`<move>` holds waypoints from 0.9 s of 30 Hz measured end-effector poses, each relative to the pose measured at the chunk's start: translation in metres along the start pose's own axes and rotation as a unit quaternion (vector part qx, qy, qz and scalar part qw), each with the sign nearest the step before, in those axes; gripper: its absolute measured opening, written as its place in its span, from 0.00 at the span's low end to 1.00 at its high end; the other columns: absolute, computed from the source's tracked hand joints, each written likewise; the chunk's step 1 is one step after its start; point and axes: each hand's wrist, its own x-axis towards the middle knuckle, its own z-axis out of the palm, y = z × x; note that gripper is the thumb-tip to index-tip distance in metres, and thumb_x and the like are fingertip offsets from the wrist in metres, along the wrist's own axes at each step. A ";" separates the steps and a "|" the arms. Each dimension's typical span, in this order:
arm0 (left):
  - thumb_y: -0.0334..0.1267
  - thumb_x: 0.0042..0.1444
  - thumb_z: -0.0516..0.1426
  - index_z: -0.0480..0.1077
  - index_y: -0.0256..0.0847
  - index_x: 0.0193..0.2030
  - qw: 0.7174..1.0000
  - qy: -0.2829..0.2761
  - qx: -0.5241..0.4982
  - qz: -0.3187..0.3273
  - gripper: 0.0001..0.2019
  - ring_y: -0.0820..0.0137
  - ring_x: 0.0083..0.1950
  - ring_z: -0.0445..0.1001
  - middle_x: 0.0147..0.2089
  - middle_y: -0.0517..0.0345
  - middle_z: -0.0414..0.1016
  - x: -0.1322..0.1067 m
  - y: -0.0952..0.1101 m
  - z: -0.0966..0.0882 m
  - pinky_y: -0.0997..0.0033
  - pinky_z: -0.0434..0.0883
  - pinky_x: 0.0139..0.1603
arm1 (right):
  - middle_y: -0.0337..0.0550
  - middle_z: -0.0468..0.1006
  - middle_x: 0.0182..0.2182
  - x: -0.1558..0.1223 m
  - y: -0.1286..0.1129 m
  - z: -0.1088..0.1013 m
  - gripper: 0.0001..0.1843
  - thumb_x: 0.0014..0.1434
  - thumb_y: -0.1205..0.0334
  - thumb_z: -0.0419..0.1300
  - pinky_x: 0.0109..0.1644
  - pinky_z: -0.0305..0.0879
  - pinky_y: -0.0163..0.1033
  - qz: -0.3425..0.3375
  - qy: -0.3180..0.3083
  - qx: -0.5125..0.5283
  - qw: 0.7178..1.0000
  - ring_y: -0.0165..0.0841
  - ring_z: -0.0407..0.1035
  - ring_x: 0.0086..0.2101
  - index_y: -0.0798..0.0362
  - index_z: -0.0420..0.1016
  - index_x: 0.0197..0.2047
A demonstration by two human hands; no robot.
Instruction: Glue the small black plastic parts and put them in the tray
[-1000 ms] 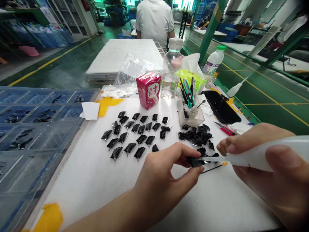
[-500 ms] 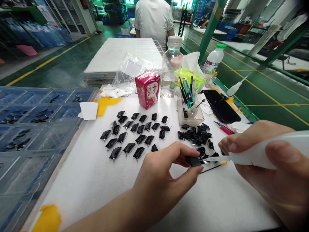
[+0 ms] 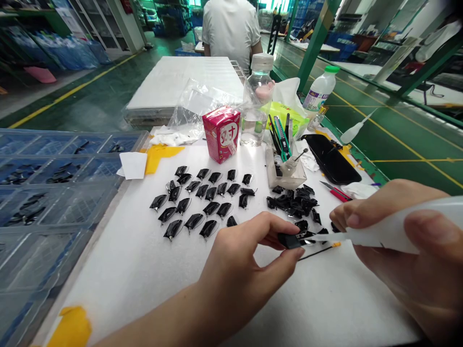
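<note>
My left hand point(image 3: 246, 255) pinches a small black glossy part point(image 3: 290, 240) between thumb and fingers. My right hand point(image 3: 401, 231) is shut around a white plastic squeeze bottle point(image 3: 383, 232). Its thin nozzle point(image 3: 318, 237) reaches to the black part and touches it or nearly does. Behind my hands, on a white foam sheet point(image 3: 126, 270), several similar black pieces lie in neat rows point(image 3: 195, 202). A loose heap of them point(image 3: 292, 203) sits to the right. My fingers hide part of the held piece.
Clear plastic compartment trays point(image 3: 54, 183) holding black pieces stand to the left. Beyond the foam are a pink carton point(image 3: 221, 134), a water bottle point(image 3: 255, 103), a pen holder point(image 3: 284, 166), a black phone point(image 3: 331, 159) and red-handled snips point(image 3: 335, 192). A seated person point(image 3: 231, 33) is farther ahead.
The view has tilted slightly upward. My right hand has shifted a little, bringing the bottle's nozzle closer along the black part, which my left hand still holds.
</note>
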 end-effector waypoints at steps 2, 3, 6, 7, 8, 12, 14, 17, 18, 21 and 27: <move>0.25 0.49 0.65 0.75 0.35 0.37 1.000 0.000 -0.001 0.002 0.08 0.80 0.32 0.78 0.33 0.62 0.81 0.000 0.000 0.001 0.91 0.75 0.41 | 0.37 0.75 0.21 -0.003 0.003 -0.002 0.16 0.57 0.44 0.60 0.23 0.59 0.41 -0.007 -0.009 0.004 1.000 0.32 0.68 0.22 0.44 0.79 0.26; 0.25 0.49 0.65 0.75 0.35 0.37 1.000 0.000 -0.002 0.003 0.08 0.80 0.32 0.78 0.33 0.62 0.81 0.000 0.000 0.001 0.90 0.75 0.41 | 0.38 0.75 0.22 -0.004 0.005 -0.003 0.16 0.58 0.45 0.60 0.23 0.59 0.41 -0.015 -0.015 0.006 1.000 0.33 0.69 0.23 0.44 0.80 0.27; 0.25 0.50 0.65 0.75 0.35 0.37 1.000 0.001 0.000 -0.005 0.08 0.80 0.32 0.78 0.33 0.63 0.81 0.000 -0.002 0.000 0.90 0.75 0.40 | 0.38 0.74 0.23 -0.001 0.009 -0.009 0.16 0.61 0.46 0.58 0.24 0.61 0.42 -0.054 0.028 0.011 0.998 0.34 0.68 0.24 0.43 0.80 0.28; 0.25 0.50 0.65 0.75 0.36 0.37 1.000 0.000 0.000 -0.010 0.08 0.79 0.32 0.78 0.33 0.63 0.81 0.001 -0.002 0.000 0.90 0.75 0.40 | 0.38 0.73 0.23 0.003 0.009 -0.011 0.16 0.61 0.46 0.58 0.24 0.60 0.42 -0.062 0.058 0.018 0.996 0.34 0.67 0.23 0.43 0.79 0.28; 0.25 0.50 0.65 0.75 0.36 0.37 1.000 -0.001 0.000 -0.017 0.08 0.79 0.32 0.79 0.33 0.63 0.81 0.001 -0.003 -0.001 0.89 0.75 0.40 | 0.37 0.71 0.22 0.008 0.010 -0.014 0.15 0.62 0.48 0.58 0.22 0.58 0.41 -0.068 0.088 0.030 0.993 0.32 0.64 0.21 0.43 0.79 0.28; 0.27 0.51 0.64 0.75 0.38 0.37 0.999 0.004 0.001 -0.052 0.07 0.79 0.31 0.78 0.32 0.63 0.80 0.008 -0.007 -0.006 0.86 0.76 0.38 | 0.37 0.73 0.22 0.038 0.021 -0.029 0.09 0.57 0.56 0.62 0.24 0.58 0.38 -0.057 0.137 0.000 0.989 0.31 0.63 0.21 0.47 0.82 0.39; 0.29 0.52 0.64 0.75 0.38 0.37 0.997 0.014 -0.008 -0.081 0.06 0.78 0.31 0.77 0.32 0.63 0.80 0.013 -0.009 -0.010 0.84 0.76 0.37 | 0.42 0.81 0.36 0.053 0.038 -0.038 0.23 0.58 0.53 0.62 0.36 0.67 0.42 -0.006 0.115 -0.154 0.981 0.36 0.72 0.35 0.46 0.75 0.56; 0.33 0.53 0.64 0.75 0.38 0.38 0.990 0.020 -0.031 -0.135 0.05 0.76 0.31 0.76 0.31 0.61 0.78 0.019 -0.011 -0.015 0.81 0.75 0.35 | 0.47 0.80 0.46 0.066 0.072 -0.044 0.24 0.57 0.51 0.60 0.41 0.70 0.44 0.055 -0.018 -0.265 0.963 0.39 0.75 0.38 0.49 0.73 0.56; 0.34 0.53 0.64 0.75 0.38 0.38 0.988 0.021 -0.038 -0.149 0.06 0.76 0.31 0.76 0.31 0.61 0.78 0.020 -0.011 -0.016 0.80 0.75 0.35 | 0.48 0.80 0.46 0.068 0.083 -0.043 0.20 0.57 0.51 0.60 0.39 0.70 0.44 0.060 -0.034 -0.280 0.957 0.38 0.74 0.35 0.51 0.76 0.50; 0.36 0.53 0.64 0.74 0.38 0.38 0.985 0.025 -0.059 -0.163 0.07 0.76 0.31 0.74 0.30 0.62 0.76 0.022 -0.010 -0.018 0.79 0.73 0.34 | 0.46 0.81 0.36 0.070 0.106 -0.036 0.15 0.56 0.52 0.60 0.36 0.66 0.42 0.059 -0.049 -0.325 0.943 0.36 0.71 0.29 0.52 0.78 0.42; 0.36 0.53 0.65 0.74 0.37 0.39 0.983 0.031 -0.086 -0.161 0.09 0.75 0.32 0.73 0.29 0.63 0.73 0.021 -0.010 -0.018 0.78 0.71 0.34 | 0.41 0.76 0.30 0.069 0.107 -0.039 0.21 0.51 0.48 0.64 0.33 0.63 0.40 0.044 -0.030 -0.357 0.933 0.35 0.68 0.27 0.52 0.73 0.44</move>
